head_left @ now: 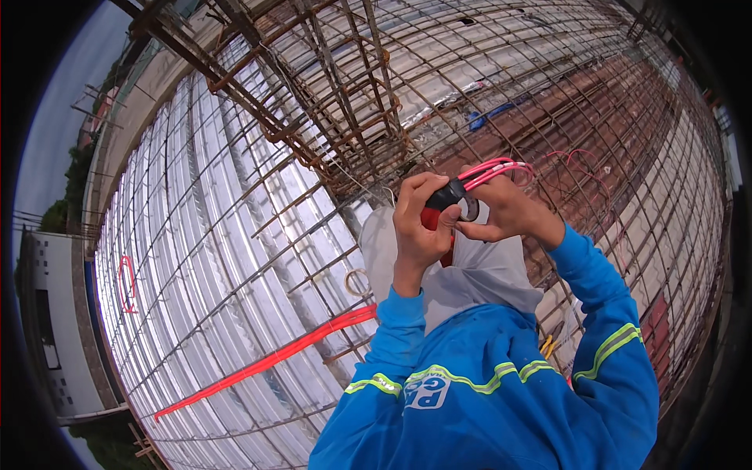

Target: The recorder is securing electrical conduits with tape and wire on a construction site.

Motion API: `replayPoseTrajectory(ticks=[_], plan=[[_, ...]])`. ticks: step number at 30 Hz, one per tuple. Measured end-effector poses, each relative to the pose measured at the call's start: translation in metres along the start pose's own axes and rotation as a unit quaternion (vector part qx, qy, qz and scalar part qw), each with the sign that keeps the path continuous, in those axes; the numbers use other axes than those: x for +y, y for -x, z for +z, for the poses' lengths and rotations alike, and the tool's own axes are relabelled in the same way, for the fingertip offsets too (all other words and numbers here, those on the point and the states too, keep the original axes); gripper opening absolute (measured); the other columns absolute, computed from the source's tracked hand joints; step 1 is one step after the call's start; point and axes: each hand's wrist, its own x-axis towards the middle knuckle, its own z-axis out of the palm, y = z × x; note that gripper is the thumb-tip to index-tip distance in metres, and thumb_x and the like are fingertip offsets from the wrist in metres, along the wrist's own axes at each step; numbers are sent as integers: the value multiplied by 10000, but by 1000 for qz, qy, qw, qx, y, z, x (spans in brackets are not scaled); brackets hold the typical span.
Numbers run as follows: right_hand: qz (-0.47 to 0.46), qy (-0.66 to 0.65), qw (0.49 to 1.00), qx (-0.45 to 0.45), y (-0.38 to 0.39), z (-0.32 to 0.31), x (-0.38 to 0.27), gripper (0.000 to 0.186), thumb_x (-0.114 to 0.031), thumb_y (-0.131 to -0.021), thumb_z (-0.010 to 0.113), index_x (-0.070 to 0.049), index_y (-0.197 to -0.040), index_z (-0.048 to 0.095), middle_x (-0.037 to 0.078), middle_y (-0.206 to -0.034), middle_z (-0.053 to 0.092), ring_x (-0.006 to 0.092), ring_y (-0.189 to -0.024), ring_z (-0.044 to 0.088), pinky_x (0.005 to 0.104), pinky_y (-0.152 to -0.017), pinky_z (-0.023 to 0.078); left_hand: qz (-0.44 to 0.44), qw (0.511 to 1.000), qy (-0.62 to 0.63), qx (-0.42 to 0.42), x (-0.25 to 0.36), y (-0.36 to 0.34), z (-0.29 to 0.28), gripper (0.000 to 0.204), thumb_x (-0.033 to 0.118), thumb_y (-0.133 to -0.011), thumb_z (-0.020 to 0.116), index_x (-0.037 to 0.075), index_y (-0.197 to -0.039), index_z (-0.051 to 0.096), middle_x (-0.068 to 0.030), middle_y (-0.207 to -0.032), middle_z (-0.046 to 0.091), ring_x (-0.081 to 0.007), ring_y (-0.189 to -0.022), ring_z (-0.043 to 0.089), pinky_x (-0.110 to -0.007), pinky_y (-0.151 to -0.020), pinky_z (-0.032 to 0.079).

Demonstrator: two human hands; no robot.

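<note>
— Whereabouts of the pink wires point(493, 169)?
— Rightward from the left grip point(419, 223), long axis slanting slightly up, out of the black-wrapped end point(449, 193) pinched there; red tube point(431, 219) below.
— And the right grip point(507, 207)?
— Nearer the wires, curled around a dark ring point(473, 208).

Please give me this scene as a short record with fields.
Left hand: gripping red tubing with a black-wrapped end
Right hand: curled at a dark round ring, grip partly hidden
Beside the hands: thin pink flexible strands
Surface: silver corrugated metal decking
Left side: long bright red strip
Picture top: rusty steel rebar cage
</note>
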Motion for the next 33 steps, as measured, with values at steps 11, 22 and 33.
replayPoseTrajectory(ticks=[11,22,33], plan=[[16,7,1000,-8,-2,-1,-9,476,-241,-655,728,-12,-1034,554,136,-859,568,318,-730,572,374,-621,458,124,988,-74,57,-16,9,6,412,238,-819,681,37,-1115,476,-177,-927,590,-312,-722,629,-334,-567,518],[31,-98,994,-32,-1,-3,-17,419,-305,-659,667,18,-866,497,150,-788,505,330,-673,513,383,-570,414,-73,995,-1,72,-5,11,4,353,185,-793,711,5,-1045,541,-142,-880,624,-252,-770,642,-315,-663,507],[230,-105,965,70,20,-21,-55,226,-131,-697,694,11,-772,535,131,-823,571,241,-677,584,276,-636,467,-207,965,144,-70,0,0,-14,479,330,-826,685,26,-1160,525,-51,-896,618,-91,-722,584,-222,-624,475]])
